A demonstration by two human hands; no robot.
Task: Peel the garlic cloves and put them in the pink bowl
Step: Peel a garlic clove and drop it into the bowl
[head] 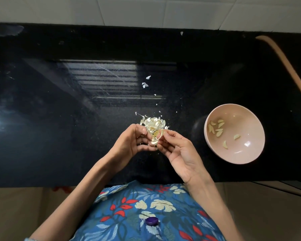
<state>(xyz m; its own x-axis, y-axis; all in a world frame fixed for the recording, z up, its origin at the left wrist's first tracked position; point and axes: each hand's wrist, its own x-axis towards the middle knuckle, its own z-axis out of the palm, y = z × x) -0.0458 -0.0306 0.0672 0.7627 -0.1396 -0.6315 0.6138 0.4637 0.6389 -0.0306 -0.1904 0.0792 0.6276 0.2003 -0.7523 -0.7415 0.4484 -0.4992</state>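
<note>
Left hand (pixel 134 141) comes in from seven o'clock, thumb and curled fingertips pinching a garlic clove (pixel 154 139) almost dead centre of the view. The right hand (pixel 177 153) meets it from five o'clock, palm turned up. Its thumb and forefinger nip the same clove, right where a pale curl of skin stands off it. Both hands are held just above the black countertop (pixel 59 119).

Just past the fingertips, toward twelve o'clock, a pile of garlic skins (pixel 154 122) lies on the counter. A thin trail of skin flakes (pixel 144 84) is scattered farther out the same way.

Over at three o'clock sits the pink bowl (pixel 243 117), upright and well apart from the hands. Peeled cloves (pixel 216 127) are in there, a cluster against its nine o'clock wall and two loose ones nearer its six.

At six o'clock there's a blue floral garment (pixel 163 206) with a round purple button (pixel 151 220) on it. White wall tiles (pixel 146 11) run along twelve, and a brown curved edge (pixel 285 66) shows at two.
</note>
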